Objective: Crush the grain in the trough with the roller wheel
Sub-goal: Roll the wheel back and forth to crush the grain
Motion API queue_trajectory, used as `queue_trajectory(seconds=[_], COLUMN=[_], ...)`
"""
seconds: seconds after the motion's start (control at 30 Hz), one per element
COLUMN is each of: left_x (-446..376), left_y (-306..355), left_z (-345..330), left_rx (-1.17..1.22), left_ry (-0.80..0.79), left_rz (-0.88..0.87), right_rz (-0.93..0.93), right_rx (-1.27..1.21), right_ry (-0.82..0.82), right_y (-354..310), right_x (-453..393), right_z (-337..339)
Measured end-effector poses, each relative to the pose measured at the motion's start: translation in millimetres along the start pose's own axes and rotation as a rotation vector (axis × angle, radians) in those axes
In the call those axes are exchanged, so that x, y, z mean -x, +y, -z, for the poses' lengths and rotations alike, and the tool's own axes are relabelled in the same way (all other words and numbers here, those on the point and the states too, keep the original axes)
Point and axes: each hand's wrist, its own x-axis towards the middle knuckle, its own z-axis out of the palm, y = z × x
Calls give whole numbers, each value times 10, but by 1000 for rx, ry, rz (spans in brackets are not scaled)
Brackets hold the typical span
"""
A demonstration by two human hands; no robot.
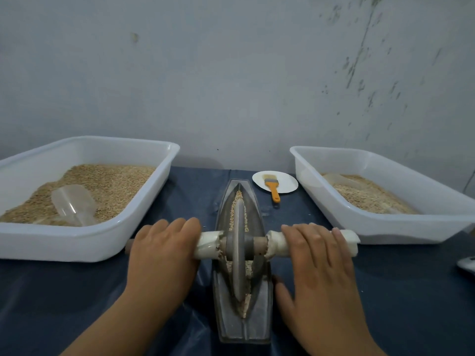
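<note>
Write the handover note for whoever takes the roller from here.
Left hand and right hand: both lie palm-down, fingers straight, on the wrapped axle handles either side of the roller wheel.
The wheel stands upright in the trough, about mid-length.
Grain lies along the groove, whole at the far end, paler crushed meal near the close end.
Left to do: keep rolling, especially over the far end.

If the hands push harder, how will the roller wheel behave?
The wheel looks like thick metal, so probably heavy and stiff. Its narrow rim sits in the trough, so it should roll along it, yet might tip sideways if either hand lets go.
</note>
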Motion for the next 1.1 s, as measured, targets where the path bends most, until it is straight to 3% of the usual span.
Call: queue_trajectory(seconds=[0.2, 0.3, 0.47, 0.8, 1.0, 1.1], left_x=[-189, -131, 52, -293, 8, -54], left_y=[35, 36, 13, 78, 75, 55], left_z=[-57, -5, 69, 33, 141, 75], left_rx=[-25, -36, 6, -100, -34, -41], left_ry=[-19, -18, 30, -39, 58, 35], left_rz=[38, 25, -28, -34, -67, -49], right_rz=[-61, -74, -33, -94, -57, -28], right_rx=[41, 19, -50, -13, -90, -61], right_ry=[-192, -193, 11, -212, -61, -91], right_y=[-12, 0, 11, 114, 104, 123], right_x=[-312, -261, 56, -227, 151, 83], right_z=[11, 9, 32, -105, 8, -25])
